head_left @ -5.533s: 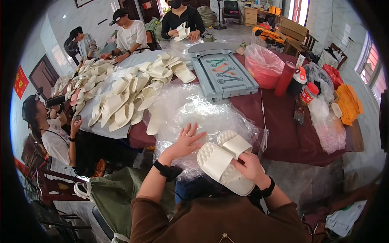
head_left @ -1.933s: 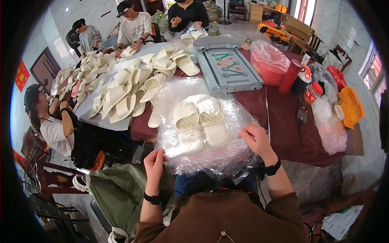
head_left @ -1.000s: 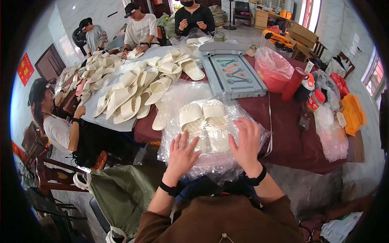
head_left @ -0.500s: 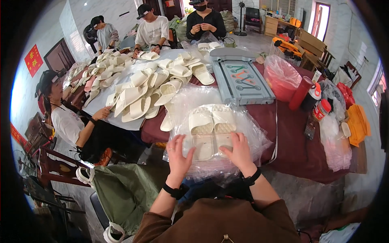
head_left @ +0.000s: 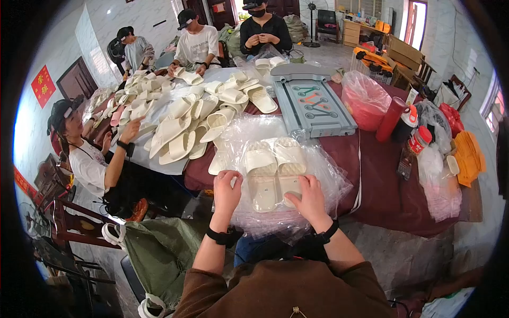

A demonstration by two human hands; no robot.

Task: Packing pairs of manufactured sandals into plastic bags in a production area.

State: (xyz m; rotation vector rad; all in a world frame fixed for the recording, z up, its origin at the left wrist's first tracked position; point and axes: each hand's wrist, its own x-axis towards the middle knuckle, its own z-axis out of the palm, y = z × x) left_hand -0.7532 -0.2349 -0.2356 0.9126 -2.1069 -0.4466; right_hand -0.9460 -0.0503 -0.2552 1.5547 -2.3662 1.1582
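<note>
A pair of cream slippers (head_left: pixel 262 161) lies soles down before me, straps away from me. Their heel ends show through a clear plastic bag (head_left: pixel 326 177) spread beneath and over them. At the bag's left edge, my left hand (head_left: pixel 228 192) is closed in a pinch on the thin film, just beside the left slipper. My right hand (head_left: pixel 309 198) rests on the heel of the right slipper, through the film, its thumb and fingers apart. Under the pair is a stack of pinkish clear bags (head_left: pixel 262 221).
A heap of cream slippers (head_left: pixel 177 127) covers the left of the table. Beyond the bag sits a grey plastic folding stool (head_left: pixel 313 100). To the right stand a red flask (head_left: pixel 391 119) and a red-lidded jar (head_left: pixel 419 139). Several co-workers sit around the table; a green sack (head_left: pixel 164 259) is lower left.
My left hand has gone from spread fingers to a pinch and shifted left off the slipper. My right hand stays on the right slipper. The co-worker at left has raised a hand.
</note>
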